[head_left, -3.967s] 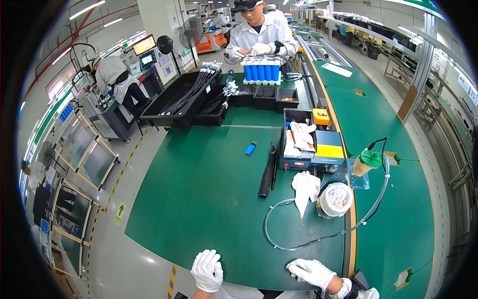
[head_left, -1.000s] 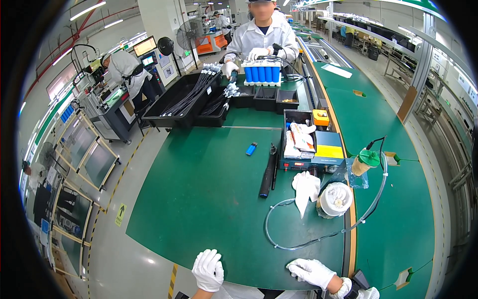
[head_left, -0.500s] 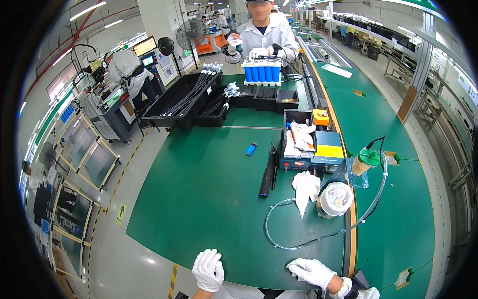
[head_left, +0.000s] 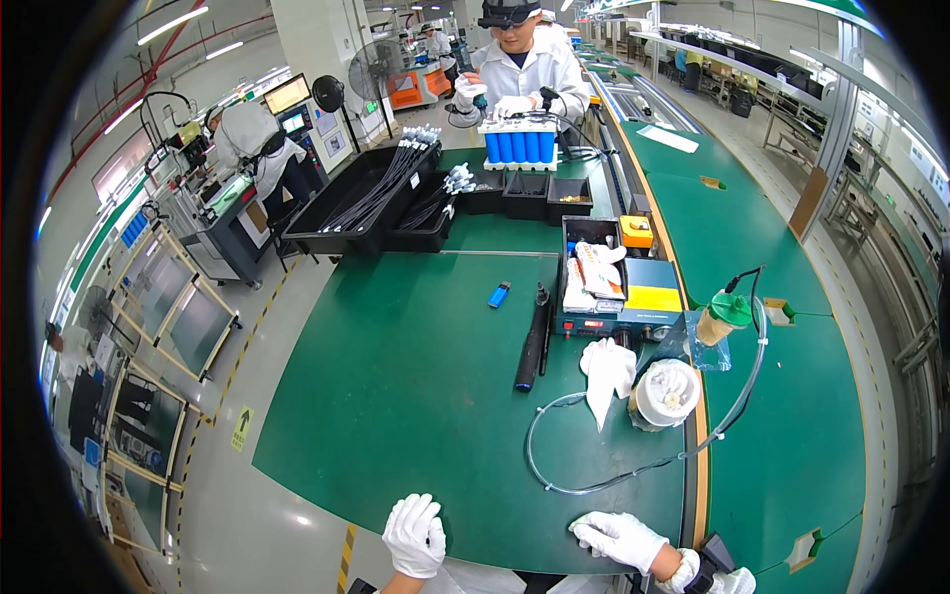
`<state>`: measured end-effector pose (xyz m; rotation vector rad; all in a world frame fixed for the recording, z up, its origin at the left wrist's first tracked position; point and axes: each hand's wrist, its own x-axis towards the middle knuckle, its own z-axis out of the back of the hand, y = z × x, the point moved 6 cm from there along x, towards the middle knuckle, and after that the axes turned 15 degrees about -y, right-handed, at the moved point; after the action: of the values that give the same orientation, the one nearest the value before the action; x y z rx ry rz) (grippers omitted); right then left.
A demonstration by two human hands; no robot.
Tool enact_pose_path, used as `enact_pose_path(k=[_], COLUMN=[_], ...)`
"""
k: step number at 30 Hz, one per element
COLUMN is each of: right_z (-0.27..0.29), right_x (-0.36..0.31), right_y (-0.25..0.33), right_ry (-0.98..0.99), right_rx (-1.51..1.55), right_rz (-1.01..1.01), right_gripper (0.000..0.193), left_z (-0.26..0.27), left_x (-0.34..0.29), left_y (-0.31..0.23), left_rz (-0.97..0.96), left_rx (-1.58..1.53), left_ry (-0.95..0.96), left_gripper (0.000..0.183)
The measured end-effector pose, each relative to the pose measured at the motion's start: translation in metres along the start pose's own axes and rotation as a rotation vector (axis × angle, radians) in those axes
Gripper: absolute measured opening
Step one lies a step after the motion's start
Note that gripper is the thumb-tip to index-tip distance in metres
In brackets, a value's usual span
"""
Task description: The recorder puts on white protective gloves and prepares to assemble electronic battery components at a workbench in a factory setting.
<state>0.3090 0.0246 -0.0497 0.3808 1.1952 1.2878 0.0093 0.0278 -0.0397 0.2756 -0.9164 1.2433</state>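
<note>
Your left hand (head_left: 414, 536) and right hand (head_left: 619, 541) lie half-curled at the counter's (head_left: 416, 396) near edge; I can't tell if they grip anything. The looped tube (head_left: 584, 493) lies beyond the right, near a white cloth (head_left: 608, 371). The black tray (head_left: 346, 242) holds cables (head_left: 371, 188); the black box (head_left: 592, 229), packets (head_left: 594, 272) with illegible orange print; the white tub (head_left: 656, 417), wadding (head_left: 666, 384).

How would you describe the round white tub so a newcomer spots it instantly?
On the green workbench, find the tan strip along its right side. Beside that strip, beyond the person's right hand, the tub stands just right of a crumpled white cloth. Unlike the green-topped container beyond it, it shows a broad, round top with whitish contents.
</note>
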Motion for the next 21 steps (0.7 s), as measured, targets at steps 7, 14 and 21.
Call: enact_pose_path(k=[7, 14, 21], right_z=[-0.0006, 0.0000, -0.0011], right_x=[-0.0006, -0.0017, -0.0005], right_y=[-0.0004, 0.0026, -0.0006], right_ry=[0.004, 0.002, 0.004], right_rx=[0.000, -0.005, -0.003], right_rz=[-0.004, 0.019, 0.012], right_gripper=[0.042, 0.042, 0.042], left_z=[-0.0003, 0.0015, 0.0008], left_x=[0.0000, 0.0030, 0.0013], left_y=[0.0004, -0.0016, -0.0011], left_rz=[0.002, -0.008, -0.013], left_rx=[-0.007, -0.017, -0.004], left_ry=[-0.001, -0.014, -0.020], left_gripper=[0.019, 0.018, 0.018])
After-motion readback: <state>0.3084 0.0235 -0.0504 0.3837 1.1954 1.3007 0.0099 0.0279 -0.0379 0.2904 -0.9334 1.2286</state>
